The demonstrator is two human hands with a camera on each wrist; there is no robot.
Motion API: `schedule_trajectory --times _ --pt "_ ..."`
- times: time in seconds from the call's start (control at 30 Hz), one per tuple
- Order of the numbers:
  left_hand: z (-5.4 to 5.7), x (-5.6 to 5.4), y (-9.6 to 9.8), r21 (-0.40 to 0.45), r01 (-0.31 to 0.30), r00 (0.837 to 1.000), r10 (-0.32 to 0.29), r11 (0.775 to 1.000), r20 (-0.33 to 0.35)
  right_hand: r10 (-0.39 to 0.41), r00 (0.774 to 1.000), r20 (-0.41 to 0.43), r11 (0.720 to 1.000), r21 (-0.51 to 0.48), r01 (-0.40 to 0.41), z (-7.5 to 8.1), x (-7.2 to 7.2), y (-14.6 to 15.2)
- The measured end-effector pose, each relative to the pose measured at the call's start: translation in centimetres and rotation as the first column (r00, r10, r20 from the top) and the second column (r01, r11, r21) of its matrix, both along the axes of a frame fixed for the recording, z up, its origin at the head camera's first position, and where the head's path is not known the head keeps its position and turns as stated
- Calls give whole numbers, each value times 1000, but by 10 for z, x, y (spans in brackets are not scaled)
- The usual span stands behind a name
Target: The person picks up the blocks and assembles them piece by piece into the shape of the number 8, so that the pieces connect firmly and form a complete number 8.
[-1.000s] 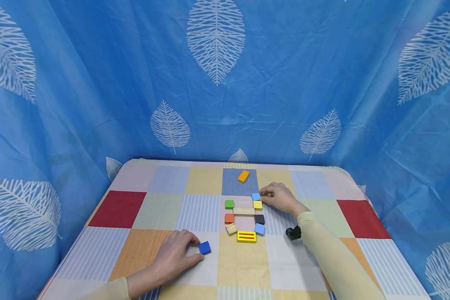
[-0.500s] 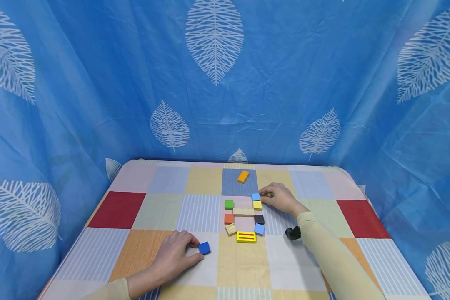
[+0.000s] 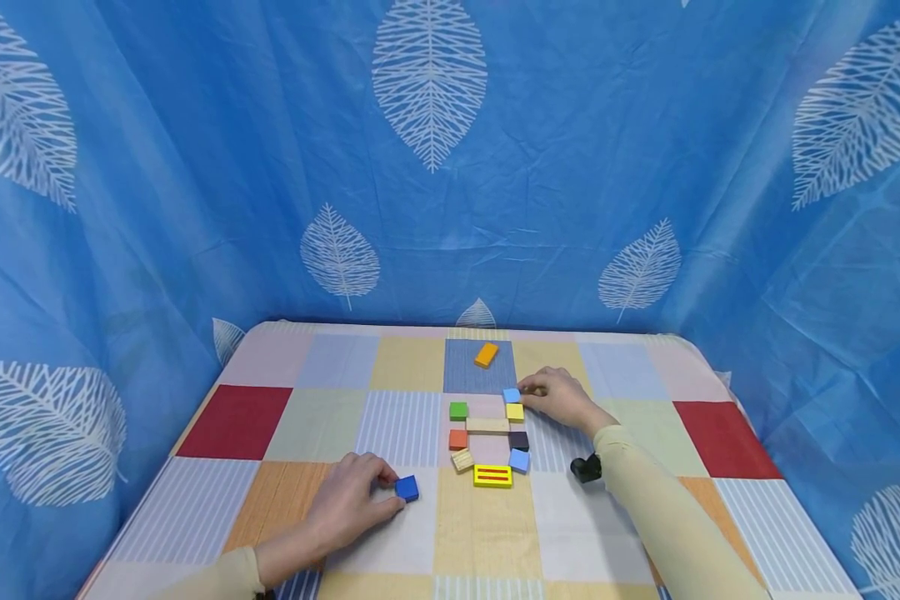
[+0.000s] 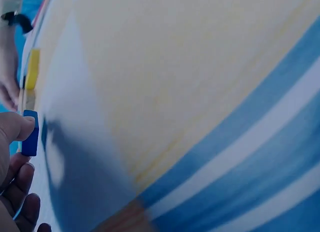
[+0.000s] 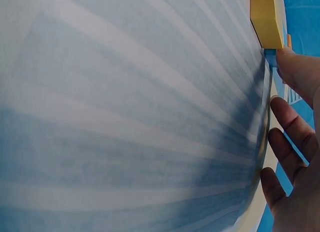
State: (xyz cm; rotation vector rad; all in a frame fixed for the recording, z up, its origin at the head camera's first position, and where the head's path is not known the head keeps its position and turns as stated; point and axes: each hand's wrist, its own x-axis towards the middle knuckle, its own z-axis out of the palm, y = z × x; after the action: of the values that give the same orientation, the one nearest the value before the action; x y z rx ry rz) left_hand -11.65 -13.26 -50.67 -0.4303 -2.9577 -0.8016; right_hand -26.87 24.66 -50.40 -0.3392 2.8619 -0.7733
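In the head view my left hand (image 3: 351,502), left of centre, pinches a dark blue block (image 3: 407,488) between thumb and fingers. The left wrist view shows the thumb lying on this block (image 4: 30,142), and a shadow on the cloth beside it. Farther back, my right hand (image 3: 562,398) holds a small light blue block (image 3: 511,396) at its right side. That block touches the far end of a yellow block (image 3: 514,412). In the right wrist view the thumb presses the light blue block (image 5: 270,57), while several other fingers are spread loosely below.
Between the hands, green (image 3: 458,411), orange-red (image 3: 457,439), black (image 3: 519,440), striped wood (image 3: 462,460) and periwinkle (image 3: 519,461) blocks surround a plain wooden bar (image 3: 487,426). A yellow block with red stripes (image 3: 492,476) lies nearest. An orange block (image 3: 486,355) lies farther back, before a blue curtain (image 3: 420,250).
My left hand has moved slightly up and left in the head view with the dark blue block, which has turned a little. The right hand stays at the light blue block.
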Motion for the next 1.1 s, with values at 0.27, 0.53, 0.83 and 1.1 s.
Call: schedule_trajectory --times 0.27,0.53,0.83,1.1 --pt "19 -40 -3 13 -29 999 30 999 -42 -4 1000 -8 1000 1 4 0 1 0" --pt "35 -80 -3 13 -15 998 16 1000 -58 -15 1000 -8 1000 7 15 1 1 -1" --pt "36 -114 3 -24 32 996 -33 999 -77 -17 1000 -10 1000 7 17 1 1 -2" --pt "38 -137 10 -39 75 995 -77 996 -64 -9 1000 -20 1000 10 10 -2 -1 -1"
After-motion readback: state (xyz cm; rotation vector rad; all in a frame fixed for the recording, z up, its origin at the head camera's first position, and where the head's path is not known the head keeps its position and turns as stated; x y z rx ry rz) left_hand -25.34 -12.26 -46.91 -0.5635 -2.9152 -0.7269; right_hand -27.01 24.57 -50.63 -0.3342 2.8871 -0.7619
